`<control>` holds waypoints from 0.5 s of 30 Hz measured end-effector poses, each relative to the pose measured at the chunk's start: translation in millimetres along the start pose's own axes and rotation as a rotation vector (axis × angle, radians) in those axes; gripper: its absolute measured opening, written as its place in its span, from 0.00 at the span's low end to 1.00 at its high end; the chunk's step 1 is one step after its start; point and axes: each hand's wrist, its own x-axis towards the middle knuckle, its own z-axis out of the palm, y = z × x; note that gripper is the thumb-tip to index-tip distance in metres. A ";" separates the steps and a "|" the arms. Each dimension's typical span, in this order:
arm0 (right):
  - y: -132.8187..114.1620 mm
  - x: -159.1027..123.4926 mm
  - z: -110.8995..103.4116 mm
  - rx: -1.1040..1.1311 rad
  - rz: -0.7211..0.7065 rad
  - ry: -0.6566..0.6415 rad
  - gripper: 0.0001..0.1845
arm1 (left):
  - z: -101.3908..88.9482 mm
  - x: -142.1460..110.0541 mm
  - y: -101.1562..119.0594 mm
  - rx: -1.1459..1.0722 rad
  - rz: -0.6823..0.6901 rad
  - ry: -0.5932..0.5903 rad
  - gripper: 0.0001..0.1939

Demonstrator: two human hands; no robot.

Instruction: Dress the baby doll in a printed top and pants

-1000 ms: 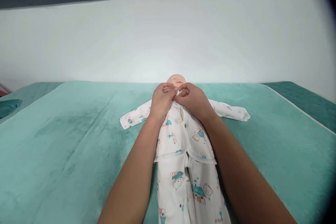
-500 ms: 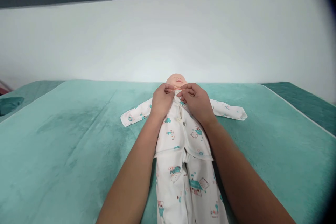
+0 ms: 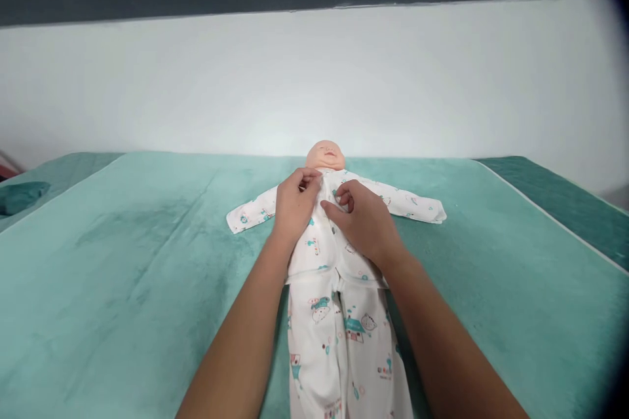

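Note:
A baby doll point(image 3: 325, 155) lies on its back, dressed in a white printed baby shirt point(image 3: 314, 249) and matching trousers point(image 3: 319, 340). Its sleeves stretch out to both sides. Close under the doll's chin, my left hand point(image 3: 296, 203) pinches the shirt's front edge by the collar. A little lower on the chest is my right hand point(image 3: 368, 219), fingers bent and thumb held apart from them, with nothing visible between. The shirt's front edges meet down the middle, and a small snap shows beside my right thumb. My hands cover part of the chest.
The doll lies on a green plush cover point(image 3: 147, 275) with a darker green border point(image 3: 550, 196) at the right. Behind it stands a white wall point(image 3: 314, 78) below a dark band. At the far left is a dark green item point(image 3: 22, 196).
My right hand has moved down from the collar and its pinch has loosened. My left hand stays near the collar. The view has tilted up slightly, showing more of the dark band.

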 end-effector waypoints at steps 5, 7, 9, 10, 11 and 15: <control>-6.3 0.8 -4.7 -0.122 0.034 -0.059 0.09 | -8.8 -10.7 3.5 0.061 -0.034 -0.105 0.08; -5.0 1.9 -3.3 -0.123 0.027 -0.036 0.06 | -10.8 -10.7 5.9 0.085 -0.048 -0.148 0.09; -2.7 2.9 -1.7 -0.075 0.012 -0.020 0.05 | -12.7 -9.8 8.2 0.091 -0.056 -0.180 0.09; -1.6 3.1 -1.1 -0.041 0.004 -0.015 0.06 | -13.6 -9.3 9.1 0.090 -0.060 -0.194 0.09; -0.6 3.2 -0.7 -0.002 -0.003 -0.013 0.06 | -14.6 -8.9 10.0 0.089 -0.069 -0.207 0.10; 2.4 2.9 -0.4 0.201 0.029 -0.028 0.09 | -17.8 -8.8 13.6 0.082 -0.118 -0.244 0.11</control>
